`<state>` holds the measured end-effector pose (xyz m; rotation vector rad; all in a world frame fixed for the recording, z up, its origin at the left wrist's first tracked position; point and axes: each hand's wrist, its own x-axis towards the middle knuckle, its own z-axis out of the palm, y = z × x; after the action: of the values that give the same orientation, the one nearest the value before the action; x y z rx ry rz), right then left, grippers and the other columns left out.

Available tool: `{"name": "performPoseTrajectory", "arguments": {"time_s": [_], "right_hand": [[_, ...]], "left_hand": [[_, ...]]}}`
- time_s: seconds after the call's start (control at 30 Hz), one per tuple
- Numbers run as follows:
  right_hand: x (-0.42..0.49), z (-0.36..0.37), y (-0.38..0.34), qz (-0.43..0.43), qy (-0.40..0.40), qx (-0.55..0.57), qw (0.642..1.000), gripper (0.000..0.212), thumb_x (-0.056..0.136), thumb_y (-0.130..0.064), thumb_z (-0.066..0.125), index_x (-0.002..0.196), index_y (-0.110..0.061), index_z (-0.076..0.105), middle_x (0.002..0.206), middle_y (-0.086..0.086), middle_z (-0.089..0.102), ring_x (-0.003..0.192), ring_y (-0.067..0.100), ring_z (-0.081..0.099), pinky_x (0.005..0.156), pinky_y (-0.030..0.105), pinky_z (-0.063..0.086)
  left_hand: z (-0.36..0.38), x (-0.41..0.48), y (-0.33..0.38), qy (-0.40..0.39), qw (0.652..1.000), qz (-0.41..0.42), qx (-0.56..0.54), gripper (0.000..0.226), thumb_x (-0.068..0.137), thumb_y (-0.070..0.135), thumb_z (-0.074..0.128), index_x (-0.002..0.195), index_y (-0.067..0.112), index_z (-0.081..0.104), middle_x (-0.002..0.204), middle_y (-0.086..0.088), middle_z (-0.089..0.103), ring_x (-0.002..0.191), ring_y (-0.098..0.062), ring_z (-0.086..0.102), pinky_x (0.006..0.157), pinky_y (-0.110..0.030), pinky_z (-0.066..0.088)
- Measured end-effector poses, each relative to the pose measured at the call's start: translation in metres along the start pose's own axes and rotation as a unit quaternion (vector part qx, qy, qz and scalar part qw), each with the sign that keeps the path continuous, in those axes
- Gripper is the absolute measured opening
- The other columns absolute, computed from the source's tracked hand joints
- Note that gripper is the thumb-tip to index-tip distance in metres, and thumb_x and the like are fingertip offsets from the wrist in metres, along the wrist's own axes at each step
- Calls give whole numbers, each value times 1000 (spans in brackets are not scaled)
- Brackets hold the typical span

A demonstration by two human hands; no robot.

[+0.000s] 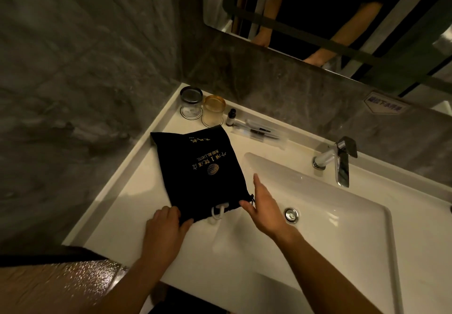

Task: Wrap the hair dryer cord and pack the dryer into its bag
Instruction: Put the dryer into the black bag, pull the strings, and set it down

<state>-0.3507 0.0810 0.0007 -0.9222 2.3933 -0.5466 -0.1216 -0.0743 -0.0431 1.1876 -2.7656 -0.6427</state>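
Observation:
A black drawstring bag (195, 164) with gold lettering lies flat on the white vanity counter (127, 191), left of the basin. Its mouth faces me, and a loop of white cord (217, 212) pokes out of it. The hair dryer itself is hidden, presumably inside the bag. My left hand (166, 225) pinches the near left corner of the bag's mouth. My right hand (264, 206) rests with fingers spread at the bag's near right corner, its thumb touching the fabric by the drawstring knot.
The sink basin (342, 206) with its drain (291, 214) lies to the right, with a chrome faucet (338, 159) behind it. Two glass jars (192, 103) (214, 110), a small bottle (231, 117) and packaged toiletries (256, 130) line the back ledge. A mirror (330, 15) hangs above.

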Motion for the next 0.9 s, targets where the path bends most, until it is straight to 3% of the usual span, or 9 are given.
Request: {"name": "performPoseTrajectory", "arguments": {"time_s": [0.07, 0.13, 0.2, 0.3, 0.43, 0.53, 0.67, 0.8, 0.9], "right_hand": [[7, -1, 4, -20, -82, 10, 996, 81, 102, -40, 55, 164, -16, 9, 164, 8, 38, 142, 29, 48, 115, 40, 39], [11, 0, 8, -39, -101, 22, 994, 63, 105, -31, 50, 160, -14, 24, 154, 8, 52, 136, 28, 54, 107, 31, 44], [12, 1, 9, -46, -89, 45, 994, 36, 107, -22, 46, 141, -13, 51, 131, 9, 67, 114, 27, 66, 88, 26, 50], [7, -7, 1, -13, -101, 97, 990, 19, 109, -22, 40, 116, -13, 55, 89, 1, 62, 77, 25, 66, 71, 41, 56], [3, -37, -19, -26, -147, 111, 982, 17, 109, -22, 40, 110, -13, 54, 71, -15, 51, 54, 1, 52, 52, 24, 48], [0, -67, -39, -46, -166, 135, 976, 18, 107, -13, 44, 99, -19, 59, 56, -27, 59, 49, -9, 52, 50, 9, 38], [-2, -103, -57, -84, -155, 206, 963, 21, 103, -18, 54, 83, -15, 57, 53, -18, 49, 51, 1, 40, 53, 16, 32], [-10, -129, -79, -109, -109, 260, 953, 58, 104, -53, 44, 100, -1, 70, 58, -11, 53, 49, 5, 35, 49, 22, 27], [-12, -141, -90, -129, -76, 272, 951, 51, 111, -30, 33, 108, -1, 75, 48, -16, 61, 41, -1, 47, 46, 11, 29]], "left_hand": [[-5, 2, 1, -12, 999, 31, 37, 46, 84, 53, 41, 81, 14, 65, 72, -4, 63, 69, -27, 60, 58, -34, 43], [-10, 3, 1, -15, 998, 49, 43, 43, 86, 47, 39, 79, 13, 66, 68, -5, 64, 64, -29, 62, 57, -34, 45], [-10, 3, -3, -25, 998, 53, 12, 41, 89, 42, 40, 84, 11, 66, 70, -7, 67, 65, -31, 64, 59, -36, 48], [-18, -2, -2, -15, 995, 29, -95, 28, 97, 28, 48, 106, 7, 64, 92, -12, 70, 84, -33, 66, 71, -36, 48], [-50, -6, 15, 15, 975, 37, -220, 19, 98, 10, 54, 116, 5, 59, 89, -6, 63, 87, -28, 64, 72, -21, 36], [-83, -3, 30, 42, 957, 53, -283, 10, 98, 19, 51, 104, 23, 58, 86, 12, 66, 80, -3, 63, 69, -15, 40], [-127, 6, 48, 79, 934, 76, -341, 17, 100, 13, 48, 86, 21, 54, 74, 18, 63, 66, 4, 56, 61, -13, 41], [-156, 22, 52, 92, 896, 57, -431, 26, 98, 31, 50, 72, 27, 55, 54, 11, 51, 49, -2, 40, 50, -26, 35], [-171, 36, 54, 108, 886, 49, -448, 24, 86, 45, 47, 67, 38, 60, 49, 13, 53, 44, -1, 41, 47, -23, 35]]}}
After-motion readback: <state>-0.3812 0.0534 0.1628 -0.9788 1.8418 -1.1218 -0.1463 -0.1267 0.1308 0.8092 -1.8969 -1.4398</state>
